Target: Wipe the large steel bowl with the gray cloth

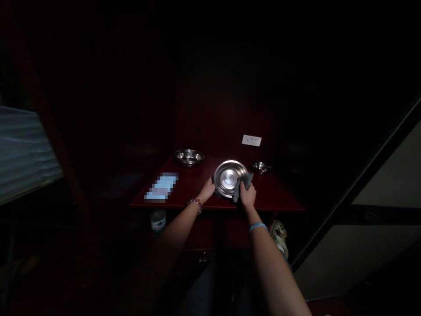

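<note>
A round steel plate (228,175) is tilted up over the dark red table (279,197). My left hand (207,191) grips its left rim, with a bead bracelet on that wrist. My right hand (247,195) is closed on a grey cloth (242,183) pressed against the plate's right rim; a light blue band circles that wrist.
A larger steel bowl (188,156) stands at the table's back left and a small steel dish (261,166) at the back right. A blurred pale flat item (162,187) lies on the left. A white socket plate (251,140) is on the wall. A bottle (158,220) stands below the table.
</note>
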Demonstrator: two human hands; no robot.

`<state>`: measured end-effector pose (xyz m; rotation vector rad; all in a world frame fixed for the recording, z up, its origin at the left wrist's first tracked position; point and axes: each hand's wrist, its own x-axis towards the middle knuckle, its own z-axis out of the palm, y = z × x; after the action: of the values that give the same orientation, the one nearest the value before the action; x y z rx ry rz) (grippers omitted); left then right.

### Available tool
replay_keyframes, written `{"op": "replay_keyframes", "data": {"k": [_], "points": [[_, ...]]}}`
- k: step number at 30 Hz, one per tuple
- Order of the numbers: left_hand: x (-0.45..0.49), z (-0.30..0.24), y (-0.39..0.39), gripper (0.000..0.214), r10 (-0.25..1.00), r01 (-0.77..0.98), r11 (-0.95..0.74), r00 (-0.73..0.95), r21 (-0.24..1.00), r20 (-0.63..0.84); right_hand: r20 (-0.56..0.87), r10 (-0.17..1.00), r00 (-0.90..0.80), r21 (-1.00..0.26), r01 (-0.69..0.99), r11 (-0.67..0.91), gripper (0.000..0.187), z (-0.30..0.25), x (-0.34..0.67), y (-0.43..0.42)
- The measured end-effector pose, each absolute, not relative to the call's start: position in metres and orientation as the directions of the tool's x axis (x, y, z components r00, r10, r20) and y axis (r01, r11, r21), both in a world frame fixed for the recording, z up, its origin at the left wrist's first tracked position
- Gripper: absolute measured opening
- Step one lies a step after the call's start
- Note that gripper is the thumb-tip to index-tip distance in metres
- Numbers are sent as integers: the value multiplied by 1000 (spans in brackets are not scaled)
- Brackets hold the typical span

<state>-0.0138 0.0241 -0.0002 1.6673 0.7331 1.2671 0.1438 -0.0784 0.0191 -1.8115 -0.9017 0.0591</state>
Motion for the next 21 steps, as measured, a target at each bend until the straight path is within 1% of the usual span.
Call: {"op": "replay_keyframes", "data": {"k": [4, 9, 15, 18, 21], "points": [[-14, 0, 25, 40, 857, -79, -413, 304, 907, 417, 369, 607, 703, -816, 558, -151, 42, 20, 144, -79], [-14, -1, 27, 39, 843, -43, -444, 320, 895, 433, 372, 591, 715, -815, 557, -160, 41, 20, 144, -81], [-13, -4, 27, 38, 820, -60, -465, 347, 883, 455, 357, 603, 713, -808, 560, -184, 44, 18, 147, -80], [-13, -5, 27, 41, 827, -25, -470, 336, 882, 451, 346, 609, 714, -809, 556, -193, 44, 17, 149, -79], [-14, -4, 25, 38, 833, 21, -464, 350, 886, 428, 353, 604, 715, -813, 554, -180, 43, 15, 150, -79]]}}
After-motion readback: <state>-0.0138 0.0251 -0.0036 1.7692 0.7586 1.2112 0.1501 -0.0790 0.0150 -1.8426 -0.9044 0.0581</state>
